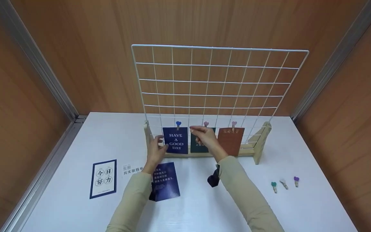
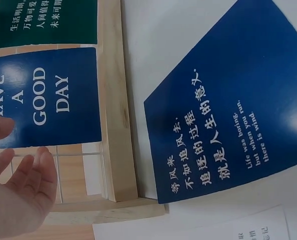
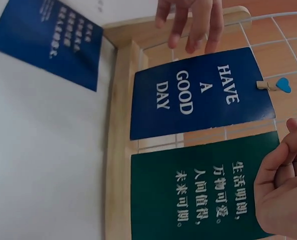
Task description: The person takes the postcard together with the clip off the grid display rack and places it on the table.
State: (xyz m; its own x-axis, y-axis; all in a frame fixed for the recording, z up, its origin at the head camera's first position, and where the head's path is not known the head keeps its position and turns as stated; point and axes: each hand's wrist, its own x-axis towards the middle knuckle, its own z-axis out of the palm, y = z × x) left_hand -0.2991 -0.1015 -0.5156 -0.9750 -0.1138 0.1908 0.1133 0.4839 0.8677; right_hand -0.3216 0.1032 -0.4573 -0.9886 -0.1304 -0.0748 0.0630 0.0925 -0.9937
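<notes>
A dark blue card [image 1: 176, 140] reading "HAVE A GOOD DAY" hangs on a white wire grid [image 1: 216, 48], held by a wooden clip with a blue heart [image 3: 283, 85]. At the card's left edge is my left hand [image 1: 156, 152], its thumb overlapping the front and its other fingers loosely bent beside the edge. My right hand [image 1: 208, 138] is by the card's upper right, in front of a green card [image 3: 203, 195]; its fingers are loosely curved with nothing visible between them. Further right hangs a reddish-brown card [image 1: 232, 141] under a pink heart clip [image 1: 234, 124].
Wooden feet [image 1: 262, 143] support the grid. On the white table lie a blue card [image 1: 167, 183], a blue-bordered white card [image 1: 103, 178] and a pale card [image 1: 130, 169] partly behind the left arm. Three heart clips, green [image 1: 274, 187], white [image 1: 283, 184] and purple [image 1: 296, 181], lie at right.
</notes>
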